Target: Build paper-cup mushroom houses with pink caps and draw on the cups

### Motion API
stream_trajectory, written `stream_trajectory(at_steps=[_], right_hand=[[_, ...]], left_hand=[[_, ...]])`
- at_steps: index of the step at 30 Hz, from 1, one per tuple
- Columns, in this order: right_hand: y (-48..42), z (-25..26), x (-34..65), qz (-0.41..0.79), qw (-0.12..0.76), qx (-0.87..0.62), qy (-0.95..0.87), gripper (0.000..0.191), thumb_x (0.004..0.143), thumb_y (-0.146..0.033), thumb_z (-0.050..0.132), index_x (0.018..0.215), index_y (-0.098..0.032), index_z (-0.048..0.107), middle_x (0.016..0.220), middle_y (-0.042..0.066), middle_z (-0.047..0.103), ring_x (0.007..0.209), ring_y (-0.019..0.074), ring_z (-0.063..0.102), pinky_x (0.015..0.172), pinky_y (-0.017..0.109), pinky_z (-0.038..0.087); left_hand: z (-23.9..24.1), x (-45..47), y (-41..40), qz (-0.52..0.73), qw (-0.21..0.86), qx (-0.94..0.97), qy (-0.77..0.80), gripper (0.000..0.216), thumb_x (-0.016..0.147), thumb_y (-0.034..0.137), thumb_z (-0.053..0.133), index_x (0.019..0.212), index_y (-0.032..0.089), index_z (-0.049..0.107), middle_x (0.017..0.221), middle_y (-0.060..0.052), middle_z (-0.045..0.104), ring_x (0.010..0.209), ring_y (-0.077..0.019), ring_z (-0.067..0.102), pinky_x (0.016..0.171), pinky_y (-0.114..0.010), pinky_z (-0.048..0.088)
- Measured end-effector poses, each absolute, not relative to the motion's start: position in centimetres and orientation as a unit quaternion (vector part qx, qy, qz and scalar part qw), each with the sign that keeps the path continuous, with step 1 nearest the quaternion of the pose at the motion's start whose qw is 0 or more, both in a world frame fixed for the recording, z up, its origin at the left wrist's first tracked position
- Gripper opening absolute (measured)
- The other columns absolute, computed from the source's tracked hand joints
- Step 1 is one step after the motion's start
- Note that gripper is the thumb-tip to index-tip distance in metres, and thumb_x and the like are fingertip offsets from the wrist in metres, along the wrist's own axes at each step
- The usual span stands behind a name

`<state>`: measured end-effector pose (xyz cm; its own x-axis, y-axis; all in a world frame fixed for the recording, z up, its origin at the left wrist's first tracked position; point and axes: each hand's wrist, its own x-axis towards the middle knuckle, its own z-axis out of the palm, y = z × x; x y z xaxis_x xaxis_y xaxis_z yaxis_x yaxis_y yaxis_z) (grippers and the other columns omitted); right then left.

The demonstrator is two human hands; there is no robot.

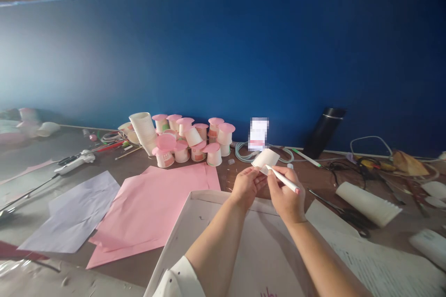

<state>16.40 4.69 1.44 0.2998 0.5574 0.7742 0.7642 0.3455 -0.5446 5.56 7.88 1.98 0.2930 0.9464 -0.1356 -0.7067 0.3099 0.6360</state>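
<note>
A white paper cup (266, 159) lies tilted in my left hand (246, 186), whose fingers are closed around its near edge. My right hand (288, 195) grips a white marker pen (286, 181) with a reddish end cap pointing back towards me. The pen's tip meets the cup's side, though any mark there is too small to make out. Both hands are above the far edge of a white shallow box lid (223, 241). Left of them stand several upturned paper cups (181, 152) topped with pink paper discs, some with drawn windows and doors.
A tall stack of paper cups (142, 131) leans at the back left. Pink paper sheets (156, 204) and pale sheets (80, 209) lie left. To the right are black scissors (351, 220), a lying cup stack (367, 203), a black bottle (324, 132), cables, and a green-tipped marker (306, 158).
</note>
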Motion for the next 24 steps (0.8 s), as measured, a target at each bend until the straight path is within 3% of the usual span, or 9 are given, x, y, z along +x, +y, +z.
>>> stream_trajectory(at_steps=[24], right_hand=[[4.75, 1.36, 16.35, -0.088, 0.574, -0.565, -0.585, 0.029, 0.093, -0.045, 0.057, 0.094, -0.019, 0.069, 0.08, 0.007, 0.073, 0.066, 0.0186, 0.067, 0.062, 0.028, 0.051]], left_hand=[[2.19, 5.49, 8.04, 0.543, 0.775, 0.199, 0.257, 0.014, 0.084, 0.012, 0.065, 0.071, 0.012, 0.061, 0.069, -0.005, 0.066, 0.067, -0.0147, 0.068, 0.087, -0.033, 0.056]])
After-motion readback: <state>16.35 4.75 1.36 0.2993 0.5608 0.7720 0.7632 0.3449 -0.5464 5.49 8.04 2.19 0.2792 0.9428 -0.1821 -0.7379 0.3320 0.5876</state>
